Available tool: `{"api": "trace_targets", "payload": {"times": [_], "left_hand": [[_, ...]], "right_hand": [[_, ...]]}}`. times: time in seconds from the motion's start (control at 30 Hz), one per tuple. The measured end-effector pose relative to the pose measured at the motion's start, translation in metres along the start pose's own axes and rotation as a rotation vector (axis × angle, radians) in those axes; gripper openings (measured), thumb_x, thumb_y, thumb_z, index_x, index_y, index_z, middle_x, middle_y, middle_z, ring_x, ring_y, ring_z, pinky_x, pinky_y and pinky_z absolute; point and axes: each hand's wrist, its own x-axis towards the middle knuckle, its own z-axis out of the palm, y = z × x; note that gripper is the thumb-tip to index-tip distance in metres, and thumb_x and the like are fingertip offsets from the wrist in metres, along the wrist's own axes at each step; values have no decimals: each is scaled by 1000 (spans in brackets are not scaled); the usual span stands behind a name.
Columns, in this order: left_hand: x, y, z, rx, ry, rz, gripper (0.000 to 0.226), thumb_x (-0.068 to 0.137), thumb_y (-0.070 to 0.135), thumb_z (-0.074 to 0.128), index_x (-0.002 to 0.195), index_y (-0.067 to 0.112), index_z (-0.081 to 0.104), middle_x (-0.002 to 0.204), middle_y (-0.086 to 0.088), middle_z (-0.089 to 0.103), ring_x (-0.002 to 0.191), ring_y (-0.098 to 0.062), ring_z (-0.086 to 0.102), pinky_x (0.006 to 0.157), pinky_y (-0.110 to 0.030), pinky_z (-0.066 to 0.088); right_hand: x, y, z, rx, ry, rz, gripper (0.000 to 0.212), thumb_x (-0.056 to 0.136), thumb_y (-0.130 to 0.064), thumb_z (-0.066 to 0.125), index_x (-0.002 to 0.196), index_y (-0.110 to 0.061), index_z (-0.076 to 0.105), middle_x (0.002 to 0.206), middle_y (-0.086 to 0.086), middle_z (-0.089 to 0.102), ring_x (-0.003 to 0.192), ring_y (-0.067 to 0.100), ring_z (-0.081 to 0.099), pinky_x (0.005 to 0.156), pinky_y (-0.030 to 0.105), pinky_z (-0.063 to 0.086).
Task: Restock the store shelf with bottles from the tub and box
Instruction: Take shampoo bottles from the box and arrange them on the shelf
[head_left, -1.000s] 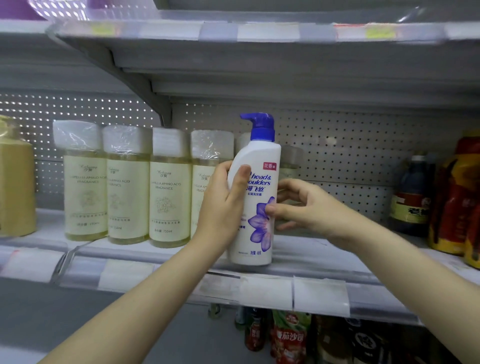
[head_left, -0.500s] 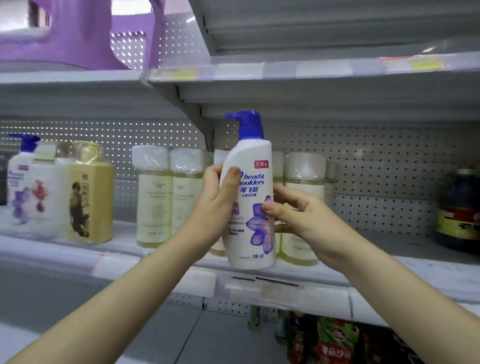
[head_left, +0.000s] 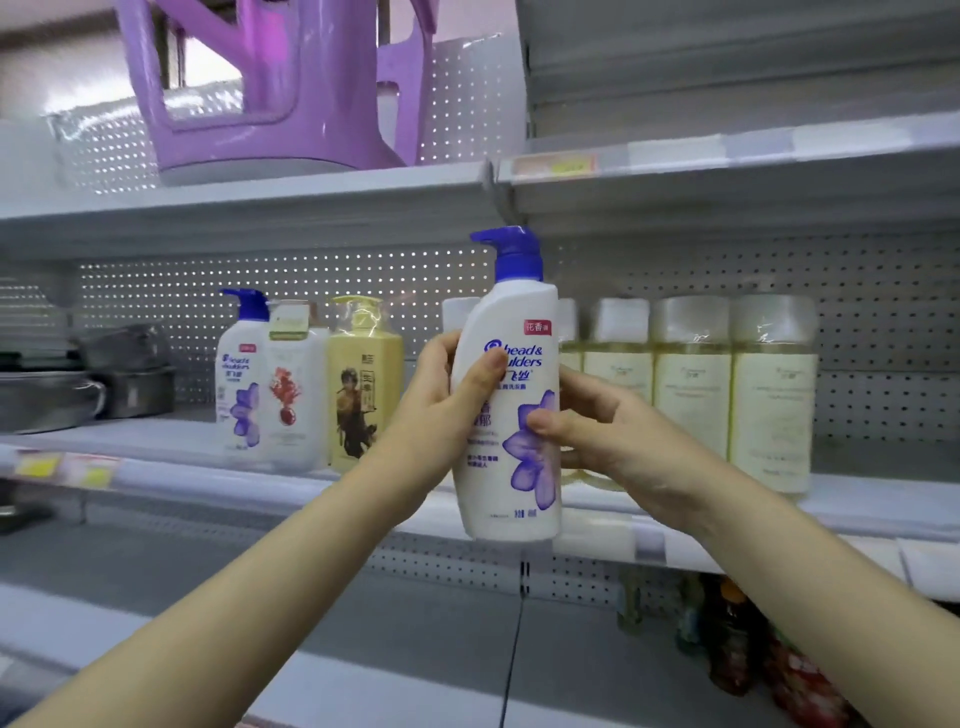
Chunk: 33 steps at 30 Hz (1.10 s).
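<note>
A white shampoo bottle (head_left: 511, 415) with a blue pump and a purple flower label is held upright in the air in front of the middle shelf (head_left: 171, 441). My left hand (head_left: 441, 410) grips its left side, thumb across the label. My right hand (head_left: 597, 431) holds its right side, thumb on the flower. On the shelf to the left stands a matching white shampoo bottle (head_left: 240, 374). The tub and box are out of view.
Beside the matching bottle stand a white bottle with a red print (head_left: 291, 389) and a yellow pump bottle (head_left: 363, 384). Several pale yellow wrapped bottles (head_left: 691, 384) line the shelf behind and to the right. Metal pans (head_left: 78, 384) sit far left; a purple stool (head_left: 270, 88) is above.
The view has swung left along the shelf. Both hands have carried the shampoo bottle leftward, past the pale yellow bottles, toward the matching bottle, which has come further into view.
</note>
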Motion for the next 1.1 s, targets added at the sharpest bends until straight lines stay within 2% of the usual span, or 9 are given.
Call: {"api": "trace_targets", "payload": {"times": [0.1,0.17,0.33,0.43,0.53,0.67,0.8,0.97,1.1], "left_hand": [[-6,7,-24,37,11,12,48,77,45,62,118,23,51,105,-1,71,89,-11,72,67,-24,57],[-8,13,-37,77,-9,-4,50,78,46,65,122,25,52,109,0,70,94,-13,71,71,-28,58],[-16,17,-57,123,-52,-70,55,74,41,68,124,21,54,110,3,71,96,-17,71,68,-24,56],[-22,14,-57,111,-36,-92,48,78,36,67,123,20,57,111,-1,71,97,-18,71,75,-30,58],[-24,15,-56,151,-14,-95,34,88,28,64,122,23,61,113,0,71,100,-20,70,83,-38,58],[-31,18,-60,211,17,-73,27,91,26,61,118,25,65,108,5,73,97,-14,70,77,-29,59],[-41,21,-73,203,91,-52,20,92,21,61,110,26,67,102,6,75,90,-9,71,66,-19,56],[-46,26,-97,234,97,-47,18,93,20,60,108,27,68,103,6,74,91,-7,70,67,-20,55],[-41,25,-135,216,90,-41,16,92,20,61,105,25,69,101,6,75,92,-8,70,70,-23,57]], "right_hand": [[2,-4,26,19,40,-18,51,76,-25,75,125,-24,63,124,14,65,106,27,68,92,46,55],[3,-8,37,35,57,-36,52,74,-25,73,125,-23,63,122,11,66,104,24,69,87,40,58],[9,-14,45,42,47,-41,47,77,-24,71,124,-23,63,114,3,71,99,17,71,74,26,57],[13,-12,41,53,11,-42,41,82,-17,70,122,-24,63,110,1,73,98,16,71,72,24,57],[18,-9,37,47,-29,-57,46,78,-19,71,123,-27,63,108,-2,73,99,15,71,73,25,58],[26,-3,39,66,-88,-64,49,75,-23,72,123,-28,62,110,-1,73,101,16,70,76,27,58],[37,-2,55,49,-156,-69,42,84,-18,69,124,-27,63,117,7,69,104,19,69,80,30,58],[49,-3,77,42,-188,-78,40,88,-14,67,125,-27,61,116,7,69,102,18,70,79,27,58],[69,-5,106,-11,-164,-121,37,86,-17,68,120,-31,63,111,2,71,101,18,70,81,31,59]]}}
